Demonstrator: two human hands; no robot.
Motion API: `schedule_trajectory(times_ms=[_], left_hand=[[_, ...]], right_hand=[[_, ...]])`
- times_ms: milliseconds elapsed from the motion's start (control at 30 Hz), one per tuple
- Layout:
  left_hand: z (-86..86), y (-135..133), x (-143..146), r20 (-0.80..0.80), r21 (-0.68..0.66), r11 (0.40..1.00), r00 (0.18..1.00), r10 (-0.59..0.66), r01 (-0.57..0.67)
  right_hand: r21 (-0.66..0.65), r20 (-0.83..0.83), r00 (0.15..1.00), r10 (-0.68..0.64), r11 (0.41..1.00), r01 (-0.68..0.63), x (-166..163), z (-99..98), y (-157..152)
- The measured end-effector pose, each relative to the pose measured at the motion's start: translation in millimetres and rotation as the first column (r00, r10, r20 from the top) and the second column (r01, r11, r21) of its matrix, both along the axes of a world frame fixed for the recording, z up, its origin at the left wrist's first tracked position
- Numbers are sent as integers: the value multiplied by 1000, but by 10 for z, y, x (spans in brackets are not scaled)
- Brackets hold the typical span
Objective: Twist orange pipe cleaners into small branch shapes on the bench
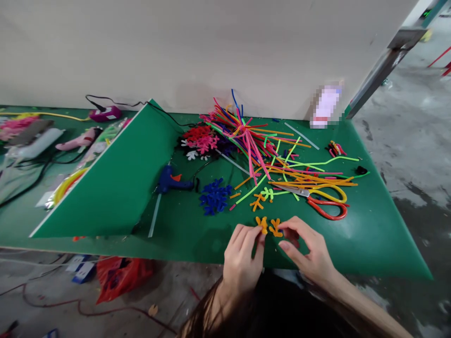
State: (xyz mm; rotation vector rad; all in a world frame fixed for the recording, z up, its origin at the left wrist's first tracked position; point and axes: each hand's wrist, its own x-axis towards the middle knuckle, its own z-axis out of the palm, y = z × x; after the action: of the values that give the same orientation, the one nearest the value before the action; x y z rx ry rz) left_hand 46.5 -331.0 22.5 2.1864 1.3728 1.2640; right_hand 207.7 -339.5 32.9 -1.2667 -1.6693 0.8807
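My left hand (243, 253) and my right hand (306, 246) meet near the front edge of the green table (369, 234). Both pinch a small orange pipe-cleaner shape (268, 226), which is bent into short loops. The left fingers grip its left lobe and the right fingers its right lobe. Just beyond lie another orange bent piece (257, 202) and a green one (268, 193). Scissors with yellow and red handles (326, 202) rest to the right of them. A heap of coloured pipe cleaners (253, 141) spreads across the back of the table.
A blue glue gun (169, 180) with a glue stick lies left of a pile of blue shapes (214, 197). Red, pink and white shapes (199, 138) sit further back. A raised green board (116, 178) divides the table; tools and cables lie beyond it at left.
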Motion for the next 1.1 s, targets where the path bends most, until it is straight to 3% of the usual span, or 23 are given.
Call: schedule_trajectory(times_ms=[67,133,200,267,367,533,767,867,933,1000,1100], left_hand=[[-34,-47,43,-94,83,997,996,6,1],[-18,-89,67,-95,53,998,995,-28,34],[36,-101,59,9,-140,985,995,-101,101],[98,-76,26,141,-374,908,979,-144,188],[153,1,-21,204,-531,820,971,-122,214],[157,89,-48,315,-636,712,943,-111,296],[121,146,-126,447,-644,676,893,-47,358],[76,160,-117,483,-639,706,874,59,305],[50,167,-101,487,-624,754,857,170,205],[34,172,-82,486,-622,773,835,259,122],[17,177,-55,491,-658,746,810,320,104]], right_hand=[[48,-4,1000,-20,999,20,-79,-46,-25],[80,-44,999,-33,996,36,-122,-70,-19],[73,-108,994,-22,997,30,-112,-64,11],[23,-163,987,-12,1000,16,-71,-35,45],[-43,-222,975,-3,999,-6,-35,6,68],[5,-292,955,50,999,-51,-109,-42,90],[-72,-354,932,82,991,-114,-190,-105,206],[47,-248,966,-73,995,88,-233,-105,139],[206,-155,969,-192,953,222,-274,-110,57],[317,-38,979,-199,927,200,-324,-117,-14],[306,170,976,-138,949,81,-404,-132,-41]])
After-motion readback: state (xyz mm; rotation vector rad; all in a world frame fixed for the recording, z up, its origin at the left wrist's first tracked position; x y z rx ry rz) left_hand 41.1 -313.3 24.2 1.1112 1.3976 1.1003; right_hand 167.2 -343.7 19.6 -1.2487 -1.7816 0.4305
